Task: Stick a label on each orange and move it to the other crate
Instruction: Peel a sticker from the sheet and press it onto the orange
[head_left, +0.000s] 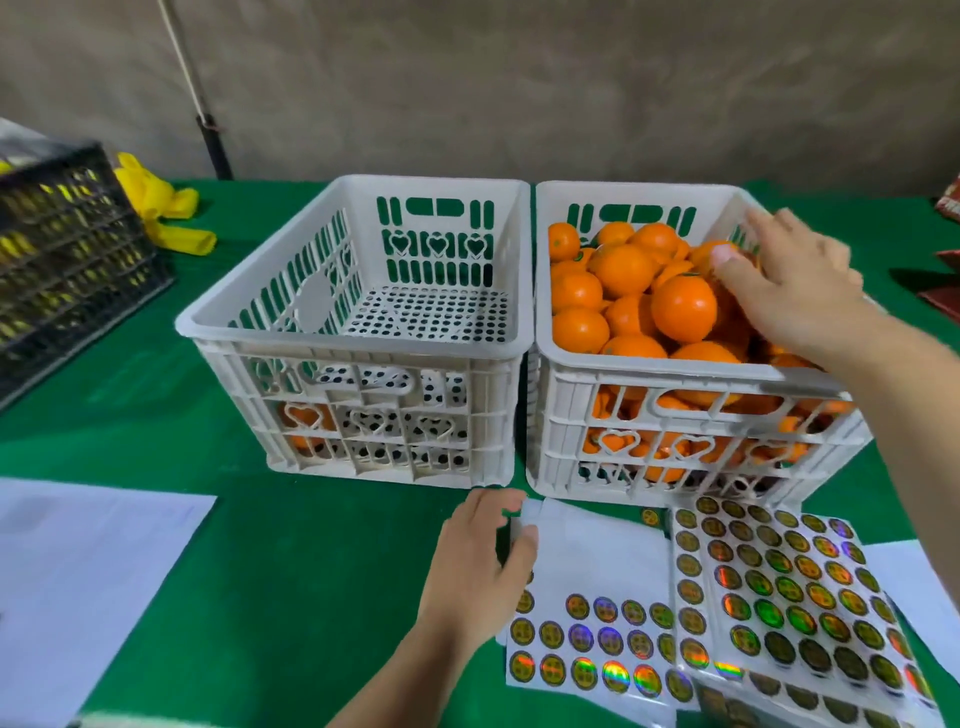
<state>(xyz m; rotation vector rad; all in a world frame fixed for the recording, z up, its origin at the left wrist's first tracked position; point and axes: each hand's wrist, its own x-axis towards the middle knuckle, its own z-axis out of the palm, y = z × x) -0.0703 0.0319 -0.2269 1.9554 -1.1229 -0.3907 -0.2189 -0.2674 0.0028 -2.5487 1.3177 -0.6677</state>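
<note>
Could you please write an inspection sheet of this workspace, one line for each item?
Surface: table with green cloth.
Job's things: right white crate heaped with oranges; left white crate holding one orange in its near left corner; hologram label sheets in front.
Clutter: white paper, black crate, yellow item.
Hands: left hand touches a label sheet's edge; right hand open over the oranges.
Cables: a cord hangs by the wall.
Surroundings: grey wall.
</note>
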